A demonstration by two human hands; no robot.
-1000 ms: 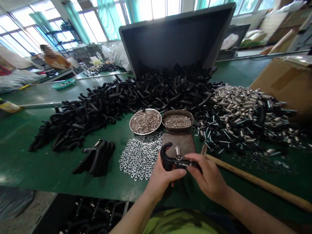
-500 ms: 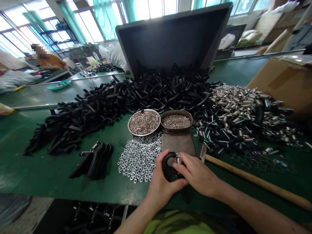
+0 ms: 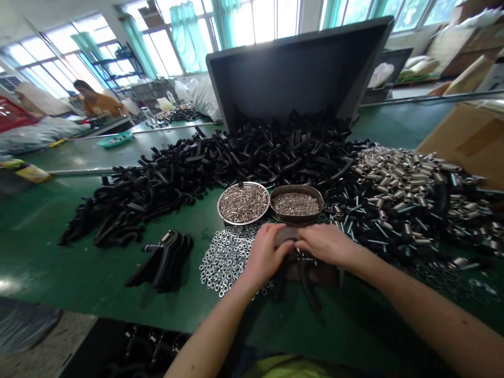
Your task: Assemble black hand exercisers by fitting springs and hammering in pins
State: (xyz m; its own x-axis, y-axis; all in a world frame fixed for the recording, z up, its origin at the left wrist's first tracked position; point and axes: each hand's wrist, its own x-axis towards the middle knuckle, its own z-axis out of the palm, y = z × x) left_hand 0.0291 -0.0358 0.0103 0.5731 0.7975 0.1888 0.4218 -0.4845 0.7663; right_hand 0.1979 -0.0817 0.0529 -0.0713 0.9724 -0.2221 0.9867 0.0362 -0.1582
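Note:
My left hand [image 3: 266, 255] and my right hand [image 3: 326, 243] meet over a brown metal plate [image 3: 329, 274] near the table's front edge. Both are closed on a black hook-shaped handle [image 3: 304, 277] and press it down on the plate. Its two dark legs stick out toward me below my fingers, and its curved top is hidden under my hands. A heap of silver nuts [image 3: 226, 255] lies just left of my left hand. A round dish of pins [image 3: 243, 202] and an oval dish of small metal parts [image 3: 296, 203] stand right behind my hands.
A big pile of black handles [image 3: 220, 157] spills from a tilted dark bin [image 3: 299, 68]. Silver springs and bolts [image 3: 409, 184] are heaped at the right, by a cardboard box [image 3: 468, 142]. Stacked black pieces [image 3: 165, 260] lie at the left. Another person [image 3: 96, 102] works far left.
My hands have moved forward from in front of the plate onto it. The handle was held up with its hook showing; now it is turned down and pressed under both hands.

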